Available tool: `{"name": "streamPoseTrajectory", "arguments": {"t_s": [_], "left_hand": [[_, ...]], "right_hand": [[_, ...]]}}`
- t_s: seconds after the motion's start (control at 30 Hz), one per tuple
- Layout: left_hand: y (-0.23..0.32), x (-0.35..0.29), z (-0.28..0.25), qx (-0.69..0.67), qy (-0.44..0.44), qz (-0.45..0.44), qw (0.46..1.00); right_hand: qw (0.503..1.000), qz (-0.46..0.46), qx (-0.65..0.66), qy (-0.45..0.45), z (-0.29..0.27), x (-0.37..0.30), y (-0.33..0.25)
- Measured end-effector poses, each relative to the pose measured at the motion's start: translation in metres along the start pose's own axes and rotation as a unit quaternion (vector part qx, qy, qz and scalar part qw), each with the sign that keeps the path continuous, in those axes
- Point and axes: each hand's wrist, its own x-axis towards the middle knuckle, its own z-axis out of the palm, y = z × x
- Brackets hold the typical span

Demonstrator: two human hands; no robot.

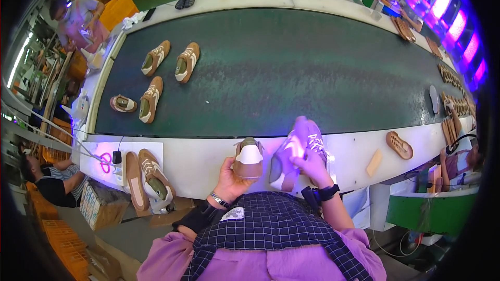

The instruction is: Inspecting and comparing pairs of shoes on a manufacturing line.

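Observation:
My left hand (229, 181) is closed around a brown and white sneaker (248, 155), its heel turned toward me and its rounded toe end hidden. A second sneaker (285, 162), tinted purple by the light, is gripped by my right hand (314, 168), with the fingers over its side. Just behind that hand, white laces show on a purple-lit shoe upper (314, 138); whether it belongs to the same sneaker I cannot tell. Both hands are over the white table edge (344, 169), close to my checked apron.
Several brown and white sneakers (151, 100) rest on the left of the green conveyor belt (271, 67). A shoe and a sole (136, 181) lie on the near left ledge. To the right are a tan sole (399, 145) and a beige piece (374, 162). Co-workers (80, 18) sit around the line.

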Motion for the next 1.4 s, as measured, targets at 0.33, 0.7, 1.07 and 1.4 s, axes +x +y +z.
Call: {"name": "streamPoseTrajectory", "arguments": {"t_s": [0.33,0.7,1.07,1.4], "left_hand": [[-0.010,0.004,0.005,0.058,0.056,-0.056,0.995],[0.005,-0.054,0.081,0.788,-0.084,0.277,0.543],[0.033,-0.037,0.091,0.921,-0.057,0.266,0.277],[0.019,-0.027,0.067,0.865,-0.144,0.265,0.402]], "right_hand": [[0.904,-0.405,-0.130,-0.035,0.049,-0.031,-0.047],[0.849,-0.481,-0.188,-0.110,0.064,-0.027,-0.048],[0.949,-0.237,0.030,-0.205,0.067,-0.008,-0.048],[0.947,-0.193,0.184,-0.180,0.068,-0.005,-0.032]]}}
